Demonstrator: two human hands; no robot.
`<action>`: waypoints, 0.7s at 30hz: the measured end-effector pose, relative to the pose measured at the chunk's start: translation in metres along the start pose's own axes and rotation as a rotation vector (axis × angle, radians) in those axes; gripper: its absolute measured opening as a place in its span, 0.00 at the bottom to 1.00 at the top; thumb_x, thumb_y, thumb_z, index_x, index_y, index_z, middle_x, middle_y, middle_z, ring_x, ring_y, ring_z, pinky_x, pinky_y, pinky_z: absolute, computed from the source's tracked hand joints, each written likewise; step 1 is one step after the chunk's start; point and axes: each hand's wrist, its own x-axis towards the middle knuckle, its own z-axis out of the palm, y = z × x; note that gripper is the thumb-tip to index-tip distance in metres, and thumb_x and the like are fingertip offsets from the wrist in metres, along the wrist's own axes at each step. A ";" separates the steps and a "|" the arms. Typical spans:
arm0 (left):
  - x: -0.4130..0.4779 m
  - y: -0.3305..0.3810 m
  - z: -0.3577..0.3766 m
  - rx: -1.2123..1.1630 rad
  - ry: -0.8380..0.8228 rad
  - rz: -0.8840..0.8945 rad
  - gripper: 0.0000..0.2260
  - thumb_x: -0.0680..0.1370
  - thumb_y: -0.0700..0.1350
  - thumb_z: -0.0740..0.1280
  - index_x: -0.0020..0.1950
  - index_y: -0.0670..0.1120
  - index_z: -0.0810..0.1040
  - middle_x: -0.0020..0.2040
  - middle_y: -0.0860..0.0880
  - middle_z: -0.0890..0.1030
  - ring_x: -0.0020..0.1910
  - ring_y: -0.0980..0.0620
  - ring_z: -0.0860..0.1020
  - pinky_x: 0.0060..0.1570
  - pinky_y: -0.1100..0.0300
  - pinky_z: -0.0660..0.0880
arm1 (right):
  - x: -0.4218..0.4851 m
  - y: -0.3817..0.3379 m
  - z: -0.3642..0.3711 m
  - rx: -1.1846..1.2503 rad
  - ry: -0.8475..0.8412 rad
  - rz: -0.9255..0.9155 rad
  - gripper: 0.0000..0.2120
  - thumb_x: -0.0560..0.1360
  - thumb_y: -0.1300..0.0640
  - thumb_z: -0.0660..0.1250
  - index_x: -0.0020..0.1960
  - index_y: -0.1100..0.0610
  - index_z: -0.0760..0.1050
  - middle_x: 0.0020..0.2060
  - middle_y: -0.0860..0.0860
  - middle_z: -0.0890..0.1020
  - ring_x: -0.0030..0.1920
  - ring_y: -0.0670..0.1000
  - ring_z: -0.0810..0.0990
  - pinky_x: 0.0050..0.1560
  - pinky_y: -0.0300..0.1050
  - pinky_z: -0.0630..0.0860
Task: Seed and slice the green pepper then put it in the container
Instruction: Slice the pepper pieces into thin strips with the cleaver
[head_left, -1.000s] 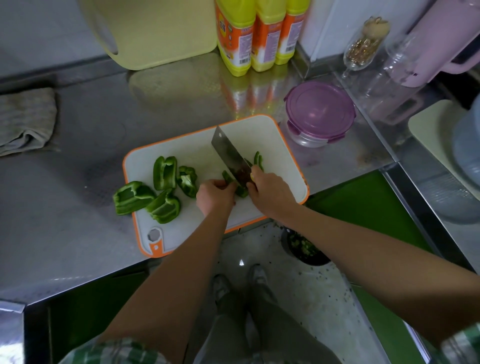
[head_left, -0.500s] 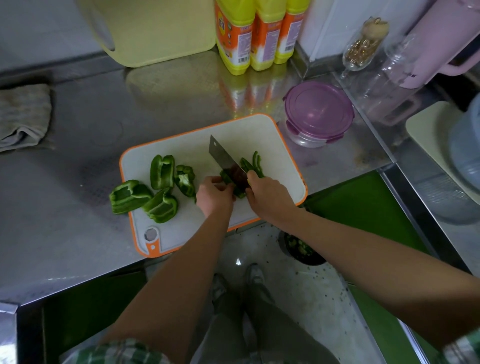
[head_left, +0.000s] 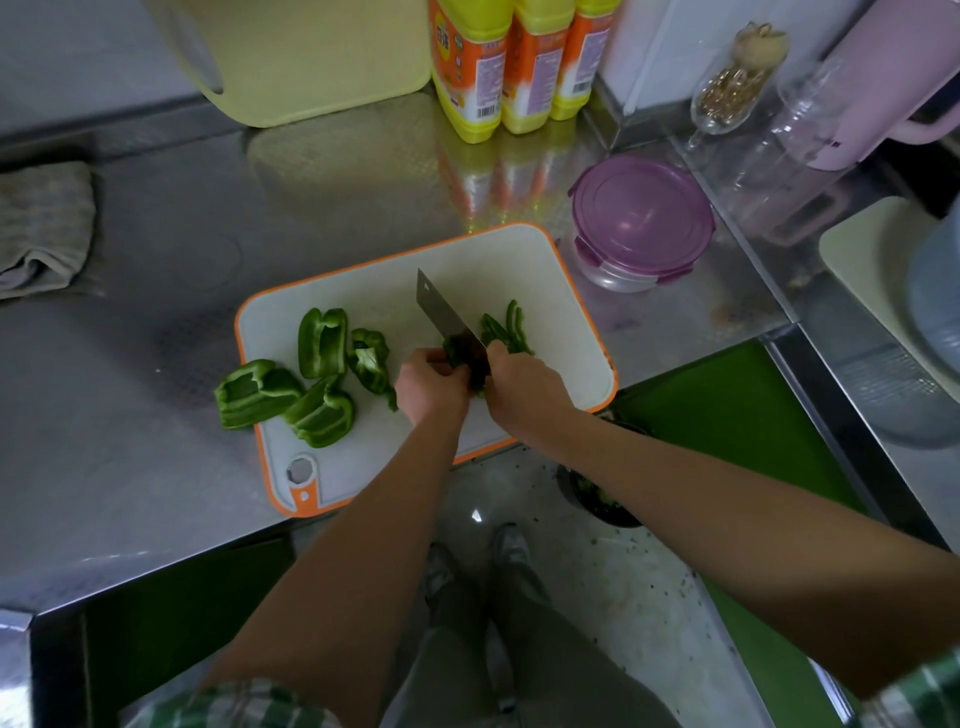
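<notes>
On a white cutting board with an orange rim (head_left: 498, 265) lie several green pepper chunks (head_left: 322, 343) at the left, one (head_left: 254, 392) hanging over the board's edge. My right hand (head_left: 524, 387) grips a cleaver (head_left: 441, 314) whose blade stands on a pepper piece (head_left: 457, 353). My left hand (head_left: 431, 384) holds that piece down with curled fingers, just left of the blade. Thin cut strips (head_left: 506, 330) lie to the right of the blade. A round container with a closed purple lid (head_left: 641, 218) sits beyond the board's right corner.
Yellow bottles (head_left: 514, 62) and a pale yellow bin (head_left: 311, 52) stand at the back of the steel counter (head_left: 156, 218). A folded cloth (head_left: 44, 226) lies far left. Glassware (head_left: 737, 78) and a pink jug (head_left: 883, 78) crowd the right. A dark bowl (head_left: 602, 499) sits on the floor.
The cleaver blade has shifted slightly left along the held pepper piece, and more cut strips lie to its right. My left hand has crept back with it.
</notes>
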 end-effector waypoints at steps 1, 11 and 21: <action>0.000 0.000 0.000 0.006 -0.002 0.006 0.14 0.73 0.41 0.73 0.58 0.43 0.79 0.51 0.45 0.83 0.49 0.48 0.80 0.42 0.60 0.72 | 0.001 -0.001 0.003 -0.012 0.011 0.001 0.07 0.81 0.60 0.56 0.57 0.60 0.66 0.46 0.58 0.80 0.47 0.60 0.80 0.39 0.47 0.66; 0.001 -0.001 -0.004 0.083 0.022 0.078 0.10 0.72 0.41 0.73 0.53 0.43 0.82 0.49 0.46 0.83 0.47 0.49 0.79 0.45 0.61 0.72 | 0.007 0.008 0.006 0.032 0.091 -0.018 0.08 0.81 0.56 0.56 0.56 0.60 0.66 0.42 0.57 0.79 0.42 0.60 0.79 0.36 0.47 0.66; -0.002 -0.007 -0.014 0.002 0.055 0.032 0.13 0.73 0.47 0.74 0.54 0.44 0.79 0.40 0.49 0.83 0.43 0.49 0.82 0.47 0.55 0.78 | 0.005 0.016 -0.009 0.118 0.176 -0.052 0.12 0.81 0.55 0.58 0.59 0.62 0.67 0.34 0.51 0.71 0.35 0.57 0.76 0.34 0.45 0.64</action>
